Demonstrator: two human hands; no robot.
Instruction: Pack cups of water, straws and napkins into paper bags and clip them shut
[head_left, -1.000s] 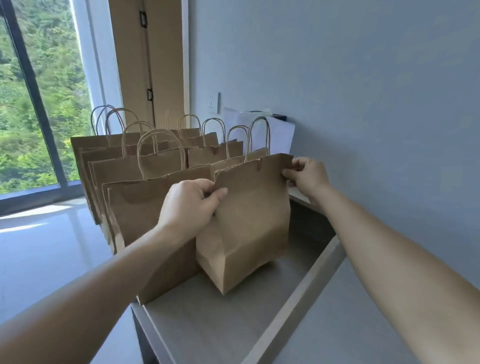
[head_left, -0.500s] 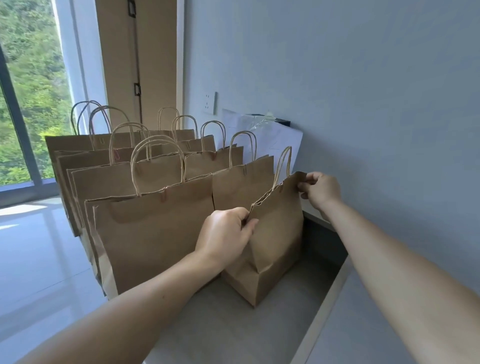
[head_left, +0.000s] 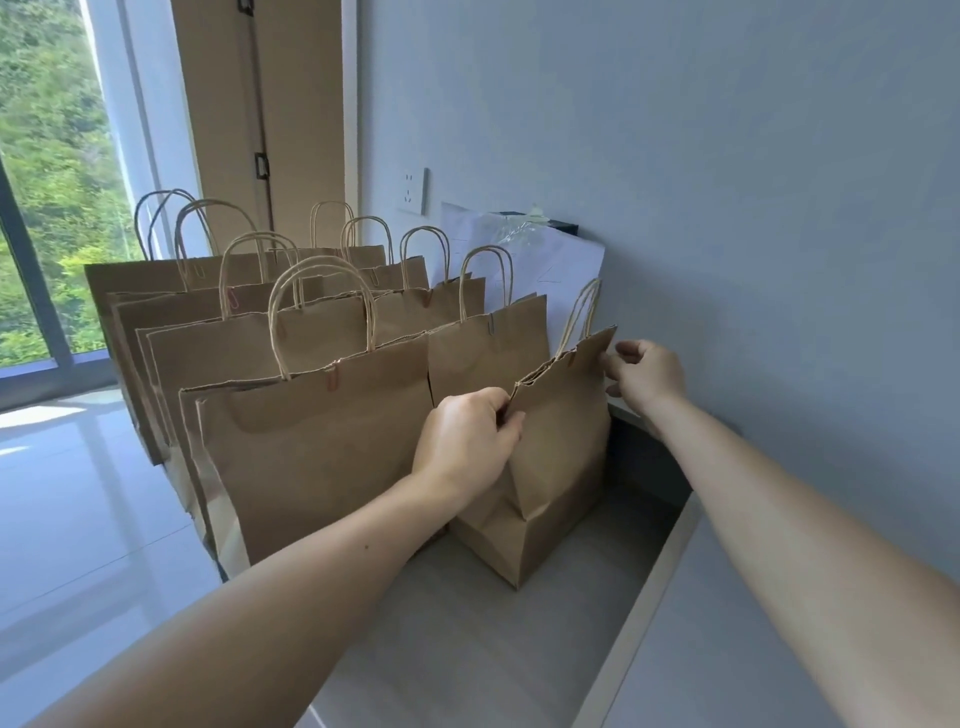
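A brown paper bag (head_left: 561, 447) with a folded-flat top and twine handles stands on the grey shelf (head_left: 467, 623), turned edge-on beside the wall. My left hand (head_left: 467, 441) pinches the near top corner of this bag. At the far top corner, my right hand (head_left: 649, 374) has its fingertips on the bag's edge. Several more brown paper bags (head_left: 311, 441) stand in rows to the left, their tops held together by paper clips (head_left: 331, 378). The contents of every bag are hidden.
White sheets of paper (head_left: 545, 260) lean on the blue-grey wall behind the bags, under a wall socket (head_left: 413, 191). A raised ledge (head_left: 639, 613) borders the shelf on the right. A large window and a glossy floor lie to the left.
Both hands carried the bag back and to the right, turned it edge-on, and lowered it onto the shelf beside the row. My view shifted closer to the bags.
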